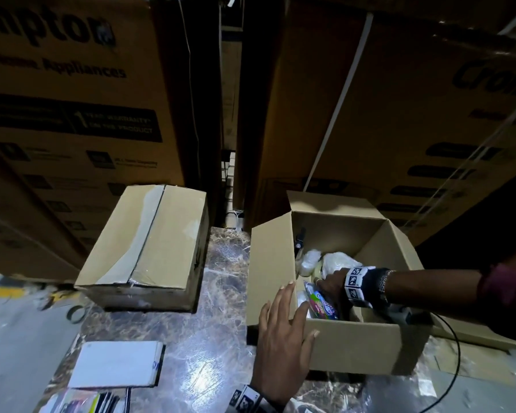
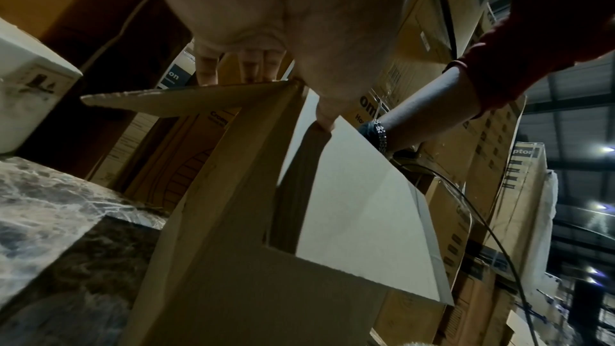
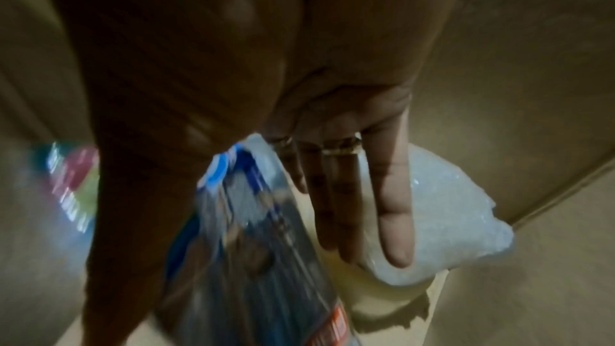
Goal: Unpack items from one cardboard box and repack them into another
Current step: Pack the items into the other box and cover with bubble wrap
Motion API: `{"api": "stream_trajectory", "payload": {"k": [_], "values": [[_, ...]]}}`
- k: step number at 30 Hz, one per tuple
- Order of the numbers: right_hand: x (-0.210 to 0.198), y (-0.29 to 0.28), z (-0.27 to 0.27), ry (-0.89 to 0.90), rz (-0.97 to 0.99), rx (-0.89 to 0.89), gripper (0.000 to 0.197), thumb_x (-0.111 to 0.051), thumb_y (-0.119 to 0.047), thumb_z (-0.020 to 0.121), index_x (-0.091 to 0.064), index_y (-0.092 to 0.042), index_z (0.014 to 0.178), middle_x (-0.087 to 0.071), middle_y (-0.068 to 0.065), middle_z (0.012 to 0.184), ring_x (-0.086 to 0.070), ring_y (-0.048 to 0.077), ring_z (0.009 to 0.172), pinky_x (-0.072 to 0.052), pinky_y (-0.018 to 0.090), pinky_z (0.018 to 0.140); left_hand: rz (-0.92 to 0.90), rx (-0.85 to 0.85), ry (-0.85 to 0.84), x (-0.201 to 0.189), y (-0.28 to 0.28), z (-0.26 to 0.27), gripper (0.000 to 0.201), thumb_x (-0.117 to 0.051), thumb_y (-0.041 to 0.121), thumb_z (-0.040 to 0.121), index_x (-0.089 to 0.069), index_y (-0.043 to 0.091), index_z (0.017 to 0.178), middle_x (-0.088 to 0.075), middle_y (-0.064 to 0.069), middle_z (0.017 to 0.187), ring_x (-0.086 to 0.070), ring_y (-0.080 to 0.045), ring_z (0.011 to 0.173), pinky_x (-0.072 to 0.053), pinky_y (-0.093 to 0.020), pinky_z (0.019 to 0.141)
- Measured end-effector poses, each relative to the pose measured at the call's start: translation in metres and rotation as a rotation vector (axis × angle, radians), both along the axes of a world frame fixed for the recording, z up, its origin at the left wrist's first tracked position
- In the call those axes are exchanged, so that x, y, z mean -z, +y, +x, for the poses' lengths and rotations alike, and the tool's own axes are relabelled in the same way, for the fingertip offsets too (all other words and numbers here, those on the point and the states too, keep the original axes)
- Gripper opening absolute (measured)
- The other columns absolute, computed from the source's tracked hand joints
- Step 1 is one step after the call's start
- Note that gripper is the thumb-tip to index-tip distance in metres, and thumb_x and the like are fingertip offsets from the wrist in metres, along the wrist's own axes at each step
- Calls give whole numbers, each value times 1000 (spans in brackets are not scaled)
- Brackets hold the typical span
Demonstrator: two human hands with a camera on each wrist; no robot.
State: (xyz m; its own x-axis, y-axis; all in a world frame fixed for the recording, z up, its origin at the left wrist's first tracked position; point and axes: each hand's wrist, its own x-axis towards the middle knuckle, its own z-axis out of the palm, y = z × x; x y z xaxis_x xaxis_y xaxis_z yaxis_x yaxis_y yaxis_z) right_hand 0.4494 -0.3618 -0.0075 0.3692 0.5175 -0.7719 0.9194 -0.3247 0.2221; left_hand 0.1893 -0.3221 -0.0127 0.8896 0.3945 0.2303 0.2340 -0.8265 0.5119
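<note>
An open cardboard box (image 1: 349,344) stands on the right of the marble table (image 1: 218,329). Inside lie a colourful packet (image 1: 322,304), white plastic bundles (image 1: 337,260) and a blurred blue packet (image 3: 246,209). My left hand (image 1: 285,320) rests flat on the box's near-left corner, its fingers (image 2: 248,65) straight on the flap's edge. My right hand (image 1: 329,283) reaches down into the box, and its fingers (image 3: 336,194) lie straight over the blue packet and the white bundle (image 3: 442,222). A closed, taped cardboard box (image 1: 149,248) sits to the left.
Tall printed cartons (image 1: 72,114) are stacked right behind the table. A flat white box (image 1: 116,365) lies at the near left with dark items below it. A tape roll (image 1: 76,314) sits on the floor. A black cable (image 1: 453,356) loops past the open box's right side.
</note>
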Motion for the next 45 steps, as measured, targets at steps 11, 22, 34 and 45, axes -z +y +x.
{"api": "stream_trajectory", "payload": {"k": [11, 22, 34, 45], "values": [[-79, 12, -9, 3, 159, 67, 68, -87, -37, 70, -59, -19, 129, -63, 1, 113, -60, 20, 101, -44, 25, 88, -116, 134, 124, -27, 29, -35, 74, -42, 55, 100, 5, 47, 157, 6, 12, 169, 1, -12, 154, -7, -34, 126], [-242, 0, -167, 134, 641, -10, 47, -62, -71, 80, -56, -39, 114, -59, -25, 97, -56, -4, 83, -44, 21, 70, -90, 71, 104, -21, 94, -128, 74, -39, 62, 100, 0, 43, 159, -1, 15, 168, -2, -7, 154, -19, -34, 123], [-84, 91, -322, 301, 560, -88, 58, -63, -55, 87, -51, -24, 135, -59, 1, 130, -57, 23, 117, -48, 37, 92, -194, -301, 376, 32, 167, -273, 76, -50, 55, 99, -14, 29, 160, -12, 2, 168, -11, -19, 155, -19, -36, 121], [39, 183, -385, 274, 645, -145, 56, -67, -29, 88, -46, -9, 137, -48, 14, 131, -53, 37, 116, -48, 44, 94, -181, -438, 413, 52, 189, -331, 75, -48, 54, 99, -16, 25, 161, -15, -4, 168, -16, -26, 154, -18, -42, 122]]}}
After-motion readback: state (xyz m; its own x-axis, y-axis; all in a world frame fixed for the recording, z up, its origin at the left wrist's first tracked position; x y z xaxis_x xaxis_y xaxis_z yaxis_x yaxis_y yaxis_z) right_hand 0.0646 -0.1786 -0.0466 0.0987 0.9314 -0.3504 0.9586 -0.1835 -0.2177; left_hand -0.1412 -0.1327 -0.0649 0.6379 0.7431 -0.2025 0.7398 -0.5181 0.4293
